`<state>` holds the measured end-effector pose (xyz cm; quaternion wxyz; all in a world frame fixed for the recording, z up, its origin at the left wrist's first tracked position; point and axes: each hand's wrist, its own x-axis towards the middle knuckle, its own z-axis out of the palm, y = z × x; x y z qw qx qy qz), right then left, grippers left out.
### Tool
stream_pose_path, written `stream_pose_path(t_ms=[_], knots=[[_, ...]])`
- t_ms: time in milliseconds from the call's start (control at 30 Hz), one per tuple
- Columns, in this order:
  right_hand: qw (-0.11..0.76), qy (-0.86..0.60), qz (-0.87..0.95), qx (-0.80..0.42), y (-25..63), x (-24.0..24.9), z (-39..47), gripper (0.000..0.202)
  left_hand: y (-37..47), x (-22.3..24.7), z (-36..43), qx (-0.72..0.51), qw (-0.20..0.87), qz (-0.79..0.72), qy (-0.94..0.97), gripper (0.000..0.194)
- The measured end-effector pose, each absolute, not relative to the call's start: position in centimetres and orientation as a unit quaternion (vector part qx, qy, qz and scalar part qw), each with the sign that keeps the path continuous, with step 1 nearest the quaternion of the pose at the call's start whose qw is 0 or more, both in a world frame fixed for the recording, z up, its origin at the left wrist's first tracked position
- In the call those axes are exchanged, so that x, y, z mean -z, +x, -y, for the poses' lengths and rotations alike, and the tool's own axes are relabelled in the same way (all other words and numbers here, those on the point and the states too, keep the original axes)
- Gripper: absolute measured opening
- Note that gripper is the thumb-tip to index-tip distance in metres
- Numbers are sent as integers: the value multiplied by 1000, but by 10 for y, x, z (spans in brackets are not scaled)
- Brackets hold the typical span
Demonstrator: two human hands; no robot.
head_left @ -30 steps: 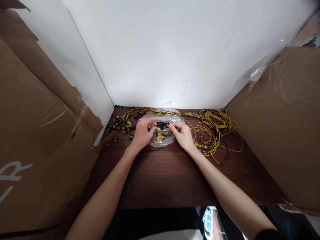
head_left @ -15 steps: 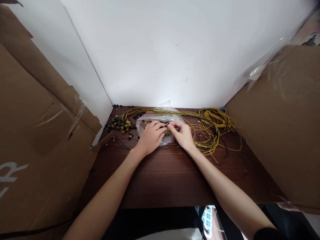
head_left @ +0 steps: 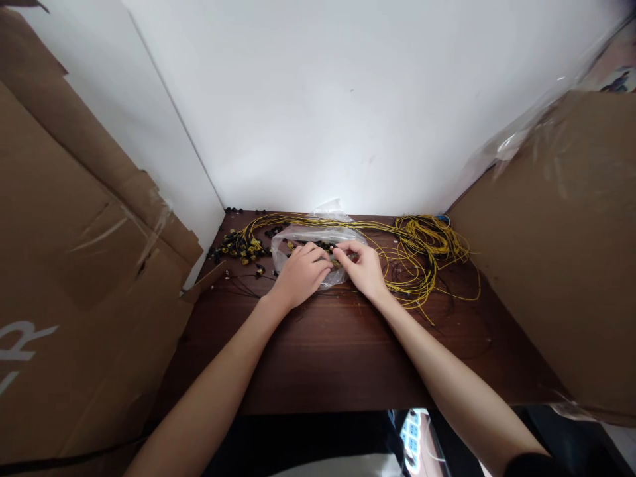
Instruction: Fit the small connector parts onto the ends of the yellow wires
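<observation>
A clear plastic bag [head_left: 281, 248] lies near the back of the dark wooden tabletop, its mouth towards the wall, with small black and yellow parts [head_left: 325, 246] inside. My left hand [head_left: 302, 273] rests over the bag's left part, its fingers bent together and the tips down at the parts. What those fingers hold, if anything, is hidden. From the right, my right hand [head_left: 365, 268] reaches over the bag with thumb and forefinger pinched. A tiny light spot shows at that pinch, too small to name. The two hands' fingertips are close together but apart.
Yellow and black cables [head_left: 417, 232] run behind the bag to a coiled heap at the right. Their connector ends [head_left: 241, 246] pile up at the left, near loose black caps [head_left: 233, 211]. Cardboard boxes [head_left: 89, 265] flank both sides; a white wall [head_left: 342, 112] stands behind.
The fingers of my left hand have moved slightly down and away from the right fingertips, so more of the parts in the bag shows. My right hand stays in place, still pinched.
</observation>
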<state>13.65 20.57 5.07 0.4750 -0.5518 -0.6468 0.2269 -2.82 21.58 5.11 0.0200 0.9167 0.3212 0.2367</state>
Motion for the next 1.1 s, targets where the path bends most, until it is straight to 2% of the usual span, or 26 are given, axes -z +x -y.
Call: stream_pose_path(t_ms=[700,1100], knots=[[472,-548,650,-233,137,-51,-206,22,-28,-50,-213,-192,13,-345,919,31],[468,-553,651,-228,137,-50,-206,23,-28,-47,-216,-229,-13,-341,911,26]])
